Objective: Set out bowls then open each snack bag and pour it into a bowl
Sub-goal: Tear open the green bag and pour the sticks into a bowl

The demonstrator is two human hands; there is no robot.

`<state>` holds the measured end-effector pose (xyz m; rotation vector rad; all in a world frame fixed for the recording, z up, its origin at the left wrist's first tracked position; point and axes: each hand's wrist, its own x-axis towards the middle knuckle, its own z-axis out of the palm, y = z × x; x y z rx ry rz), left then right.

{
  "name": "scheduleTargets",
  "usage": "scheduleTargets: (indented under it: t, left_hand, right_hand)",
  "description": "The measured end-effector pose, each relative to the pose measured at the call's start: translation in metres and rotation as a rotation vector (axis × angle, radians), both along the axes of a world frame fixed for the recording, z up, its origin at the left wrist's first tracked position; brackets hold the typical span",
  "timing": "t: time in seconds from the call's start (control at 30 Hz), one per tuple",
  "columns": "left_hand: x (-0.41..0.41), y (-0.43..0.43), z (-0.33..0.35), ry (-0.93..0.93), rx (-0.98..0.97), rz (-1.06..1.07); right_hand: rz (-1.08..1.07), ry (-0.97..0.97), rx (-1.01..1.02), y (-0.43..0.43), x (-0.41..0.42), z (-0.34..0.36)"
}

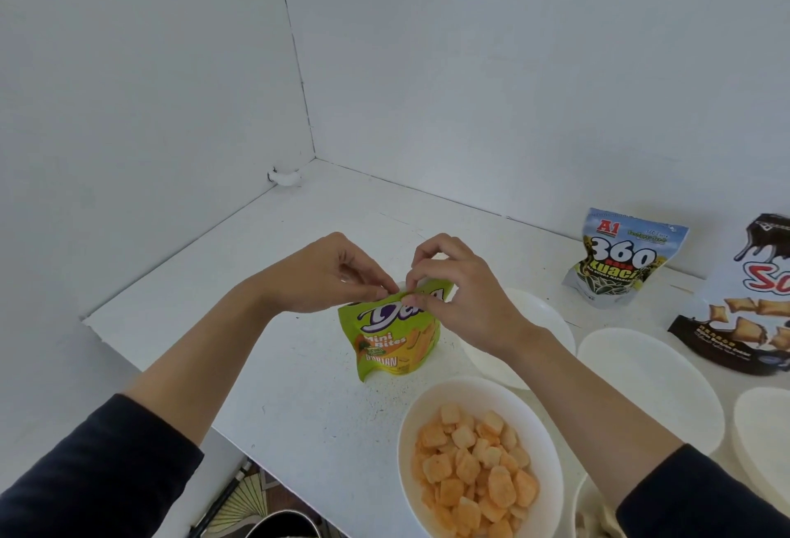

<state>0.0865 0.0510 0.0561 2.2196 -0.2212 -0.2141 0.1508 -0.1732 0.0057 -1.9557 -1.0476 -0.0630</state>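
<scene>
White table (299, 366) set in corner of white walls (171, 88). Green bag (393, 341) stands upright at mid table, label facing cam, top edge right between both hands. L hand (325, 276) pinches top edge from left w/ thumb + forefinger, other fingers curled. R hand (453, 293) pinches same edge from right, fingers bent over it, covering part of logo. Fingertips of both hands nearly meet at centre of edge. Rest of bag hangs below hands; can't tell if base sits on table or is lifted. Can't tell if top is torn. Snack bowl (431, 398) w/ orange square pieces sits nearer cam, just right of bag, apart from it. 2nd bowl (543, 323) partly hidden behind R forearm, 3rd bowl (649, 379) beside it, 4th bowl (765, 430) cut by right frame edge. Kuaci bag (620, 259) upright near back wall, dark bag (748, 311) right of it, both well apart from hands. Dark sleeves (85, 473) on both forearms.
</scene>
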Motion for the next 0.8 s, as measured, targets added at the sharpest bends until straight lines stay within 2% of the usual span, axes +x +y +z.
scheduleTargets:
  t: [0.23,0.47,0.63,0.73,0.8]
  left_hand:
    - [-0.004,-0.007,-0.002,-0.011,-0.037,0.068]
    - [-0.006,-0.008,0.007,0.001,0.109,0.008]
    - [-0.004,-0.018,0.006,-0.102,0.245,0.154]
    - [-0.008,-0.018,0.006,-0.053,0.228,0.098]
    - [-0.009,-0.019,0.007,-0.117,0.223,0.075]
  right_hand:
    - [0.001,-0.053,0.013,0.01,-0.008,0.001]
    - [-0.015,-0.117,-0.022,0.009,-0.009,-0.005]
    - [-0.04,-0.115,-0.028,0.01,-0.01,-0.006]
    - [-0.037,-0.123,-0.037,0.009,-0.009,-0.004]
    - [-0.057,-0.135,-0.027,0.007,-0.008,-0.004]
